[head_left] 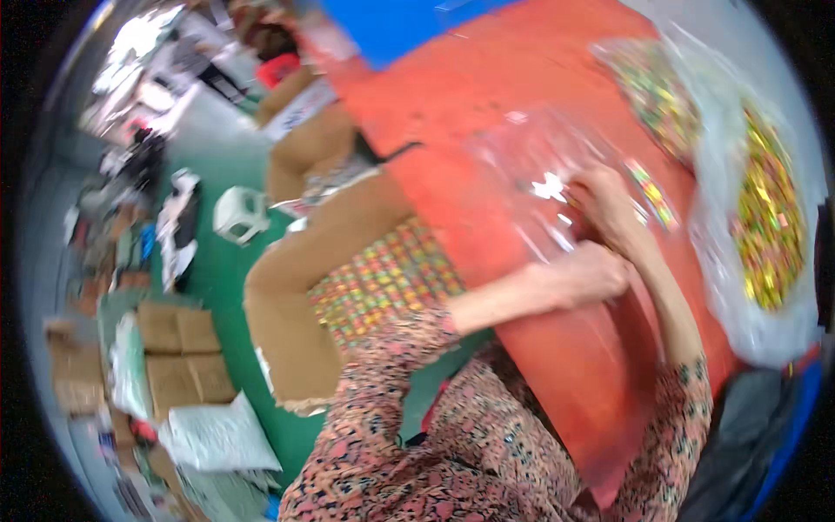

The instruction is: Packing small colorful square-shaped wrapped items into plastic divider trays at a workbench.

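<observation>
A clear, shiny plastic bag lies crumpled on the red tabletop in front of me. My right hand is at its near right side, fingers bent and closed on the plastic. Just below it, my left hand is curled closed; whatever it may hold is hidden and blurred. The two hands nearly meet at the wrist of the right one. To the right of my right hand lies a short strip of small, colourful wrapped pieces.
An open cardboard box at my left holds rows of colourful pieces. On the right, a large clear bag bears gold and multicoloured pieces. A white stool stands on the green floor. Flattened cartons and a white sack lie lower left.
</observation>
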A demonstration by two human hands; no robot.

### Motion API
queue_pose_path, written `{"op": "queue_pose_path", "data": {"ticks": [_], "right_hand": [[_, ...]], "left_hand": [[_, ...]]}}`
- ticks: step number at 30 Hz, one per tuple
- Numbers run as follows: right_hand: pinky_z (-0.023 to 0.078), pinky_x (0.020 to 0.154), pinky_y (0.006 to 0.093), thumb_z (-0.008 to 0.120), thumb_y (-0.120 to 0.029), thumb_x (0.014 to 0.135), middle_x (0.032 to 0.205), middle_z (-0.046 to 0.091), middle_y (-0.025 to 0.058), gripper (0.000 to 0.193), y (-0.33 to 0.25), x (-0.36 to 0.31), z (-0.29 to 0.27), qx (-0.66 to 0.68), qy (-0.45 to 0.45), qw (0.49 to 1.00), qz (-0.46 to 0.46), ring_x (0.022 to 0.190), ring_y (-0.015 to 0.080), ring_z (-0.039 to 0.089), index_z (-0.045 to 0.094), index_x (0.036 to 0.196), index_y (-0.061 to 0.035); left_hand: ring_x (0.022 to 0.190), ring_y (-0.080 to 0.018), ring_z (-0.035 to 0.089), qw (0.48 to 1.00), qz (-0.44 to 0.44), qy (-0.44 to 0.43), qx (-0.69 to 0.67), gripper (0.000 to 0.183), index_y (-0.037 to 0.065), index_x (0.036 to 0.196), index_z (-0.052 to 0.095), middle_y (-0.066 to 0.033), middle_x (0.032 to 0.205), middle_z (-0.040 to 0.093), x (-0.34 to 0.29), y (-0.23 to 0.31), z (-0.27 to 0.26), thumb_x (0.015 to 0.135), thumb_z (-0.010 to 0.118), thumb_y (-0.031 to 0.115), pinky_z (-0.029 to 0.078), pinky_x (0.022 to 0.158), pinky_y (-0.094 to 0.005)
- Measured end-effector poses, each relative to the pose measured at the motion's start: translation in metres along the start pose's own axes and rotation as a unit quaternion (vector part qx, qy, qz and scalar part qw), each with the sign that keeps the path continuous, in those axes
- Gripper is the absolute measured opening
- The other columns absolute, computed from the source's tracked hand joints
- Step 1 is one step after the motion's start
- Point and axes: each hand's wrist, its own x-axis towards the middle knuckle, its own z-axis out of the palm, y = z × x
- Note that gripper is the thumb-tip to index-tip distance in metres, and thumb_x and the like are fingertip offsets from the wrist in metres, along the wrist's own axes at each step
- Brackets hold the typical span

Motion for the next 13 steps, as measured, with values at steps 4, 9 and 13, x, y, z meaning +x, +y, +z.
{"op": "queue_pose_path", "data": {"ticks": [4,9,13], "right_hand": [[0.044,0.060,0.0286,0.058,-0.008,0.077,0.073,0.060,0.0096,0.012,0.001,-0.009,-0.032,0.175,0.001,0.979,0.105,0.067,0.0161,0.057,0.062,0.083,0.0027],[0.040,0.054,0.0230,0.052,-0.020,0.086,0.069,0.058,0.0023,0.025,-0.018,-0.024,-0.058,0.327,-0.097,0.913,0.225,0.064,0.0085,0.054,0.062,0.083,0.0025],[0.041,0.055,0.0223,0.050,-0.027,0.087,0.068,0.058,0.0020,0.030,-0.028,-0.042,-0.068,0.342,-0.164,0.889,0.256,0.064,0.0068,0.053,0.062,0.085,0.0002]], "left_hand": [[0.063,-0.0268,0.057,0.998,-0.008,0.050,-0.028,0.012,-0.001,0.074,0.052,-0.0134,0.069,0.054,-0.008,-0.001,-0.008,0.071,0.057,0.010,0.047,0.052,-0.0374],[0.064,-0.0298,0.053,0.926,-0.190,0.272,-0.179,0.019,-0.001,0.077,0.052,-0.0154,0.070,0.051,-0.033,-0.004,-0.030,0.078,0.061,0.015,0.043,0.058,-0.0389],[0.069,-0.0304,0.055,0.913,-0.228,0.305,-0.148,0.017,0.000,0.079,0.055,-0.0158,0.073,0.054,-0.031,-0.009,-0.022,0.078,0.061,0.016,0.043,0.061,-0.0388]]}}
